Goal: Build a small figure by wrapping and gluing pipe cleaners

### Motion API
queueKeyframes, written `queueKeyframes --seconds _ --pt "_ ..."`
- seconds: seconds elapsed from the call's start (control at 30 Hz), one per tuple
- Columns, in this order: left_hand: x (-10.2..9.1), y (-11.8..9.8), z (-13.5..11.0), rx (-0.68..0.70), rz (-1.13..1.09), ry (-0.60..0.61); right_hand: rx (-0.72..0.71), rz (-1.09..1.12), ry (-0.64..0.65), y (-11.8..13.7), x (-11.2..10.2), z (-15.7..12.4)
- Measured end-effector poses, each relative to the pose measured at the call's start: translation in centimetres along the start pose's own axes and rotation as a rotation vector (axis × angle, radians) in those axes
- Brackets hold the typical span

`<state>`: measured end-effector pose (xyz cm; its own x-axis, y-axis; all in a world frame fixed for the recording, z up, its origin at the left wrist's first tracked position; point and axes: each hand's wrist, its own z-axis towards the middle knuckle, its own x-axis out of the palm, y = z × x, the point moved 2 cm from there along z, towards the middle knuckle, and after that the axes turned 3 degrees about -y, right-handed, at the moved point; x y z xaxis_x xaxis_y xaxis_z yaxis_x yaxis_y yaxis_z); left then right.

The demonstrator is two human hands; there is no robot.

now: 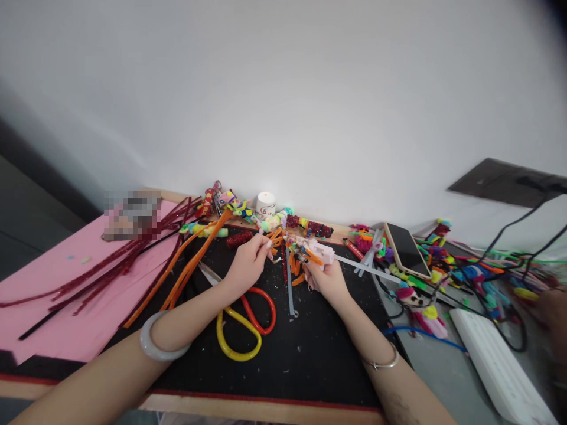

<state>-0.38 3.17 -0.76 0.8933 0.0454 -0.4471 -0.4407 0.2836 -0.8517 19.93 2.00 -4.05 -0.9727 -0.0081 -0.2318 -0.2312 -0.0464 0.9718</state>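
My left hand [248, 261] is closed in a pinch on the end of an orange pipe cleaner piece [275, 236] over the black mat [310, 348]. My right hand [325, 277] is wrapped round a small pink glue gun [321, 252], its tip pointing left at the colourful pipe cleaner piece [296, 243] between both hands. Scissors with yellow and red handles [245, 324] lie on the mat under my left wrist. A clear glue stick [290, 289] lies between my hands.
Long orange pipe cleaners [186, 268] and dark red ones [110, 265] lie left on a pink sheet [66, 307]. A white tape roll [265, 205] stands by the wall. A phone [405, 249], tangled craft pieces, cables and a white power strip [496, 360] fill the right side.
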Motion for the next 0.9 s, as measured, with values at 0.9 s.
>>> queueKeyframes --seconds 0.9 --pt "-0.03 -0.06 0.02 0.009 -0.007 0.000 0.028 -0.059 -0.039 0.60 -0.19 0.03"
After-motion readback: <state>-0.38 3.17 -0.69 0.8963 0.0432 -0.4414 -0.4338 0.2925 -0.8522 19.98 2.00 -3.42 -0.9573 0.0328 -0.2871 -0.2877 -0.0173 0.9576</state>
